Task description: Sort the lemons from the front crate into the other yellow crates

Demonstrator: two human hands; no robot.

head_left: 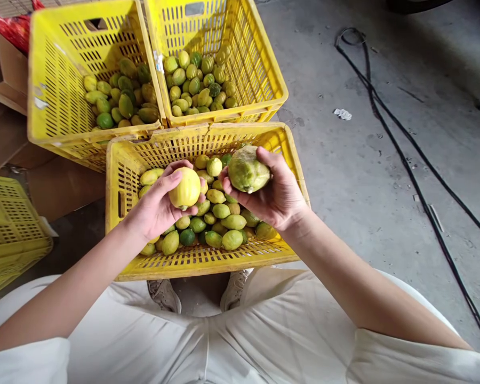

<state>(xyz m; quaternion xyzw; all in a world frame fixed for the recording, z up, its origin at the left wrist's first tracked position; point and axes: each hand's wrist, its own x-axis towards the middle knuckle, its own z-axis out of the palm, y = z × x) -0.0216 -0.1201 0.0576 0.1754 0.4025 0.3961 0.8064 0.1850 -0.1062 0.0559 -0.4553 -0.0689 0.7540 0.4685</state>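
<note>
My left hand [160, 200] is closed round a smooth yellow lemon [184, 188], its stem end tilted down toward me. In my right hand [278, 194] sits a larger, lumpy green lemon [248, 169] with a greyish-brown blemished patch on top; the fingers wrap beneath it and the thumb rests on its side. Both fruits are held apart from each other above a near yellow crate [206, 272]. Inside that crate lie many yellow and green lemons [232, 239], partly hidden by my hands.
Behind stand two more yellow crates, a left one [44, 117] and a right one [260, 64], each holding greenish lemons. Cardboard [64, 186] and another yellow crate [12, 229] are at the left. A black cable [400, 149] runs across the concrete floor at right.
</note>
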